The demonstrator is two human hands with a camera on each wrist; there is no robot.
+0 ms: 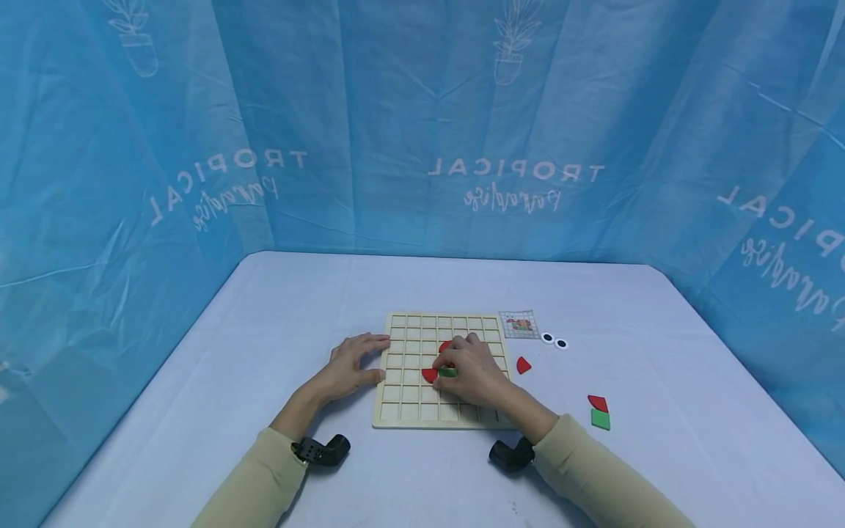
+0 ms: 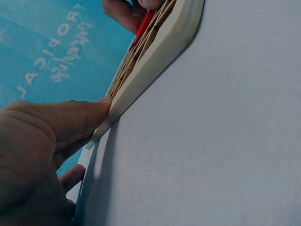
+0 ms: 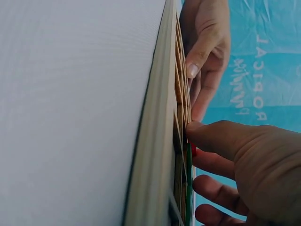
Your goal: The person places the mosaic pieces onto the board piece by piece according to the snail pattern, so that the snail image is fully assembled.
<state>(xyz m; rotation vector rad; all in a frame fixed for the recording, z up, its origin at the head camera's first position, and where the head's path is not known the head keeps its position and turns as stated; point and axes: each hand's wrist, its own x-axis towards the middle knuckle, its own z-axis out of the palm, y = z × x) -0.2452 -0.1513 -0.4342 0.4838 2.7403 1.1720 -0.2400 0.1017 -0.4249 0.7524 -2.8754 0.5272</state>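
A pale wooden grid board [image 1: 404,415] lies on the table. My left hand [image 1: 353,367] rests at its left edge, thumb and fingers extended; in the left wrist view the thumb [image 2: 84,117] presses the board's rim. Over the middle of the board, my right hand [image 1: 472,372] has curled fingers, with thumb and index finger at a red quarter-circle piece [image 1: 429,375]. In the right wrist view, that red piece [image 3: 193,149] shows between thumb and index finger. Beside it is a green piece [image 1: 447,372], partly under the hand. Another red piece [image 1: 445,345] sits farther back on the grid.
Right of the board lie a gridded picture card [image 1: 519,324], two round black-and-white eye pieces [image 1: 554,341] and a red wedge [image 1: 524,365]. Farther right, a red piece [image 1: 598,403] touches a green square [image 1: 601,419]. A blue curtain [image 1: 422,132] surrounds the white table [image 1: 317,293].
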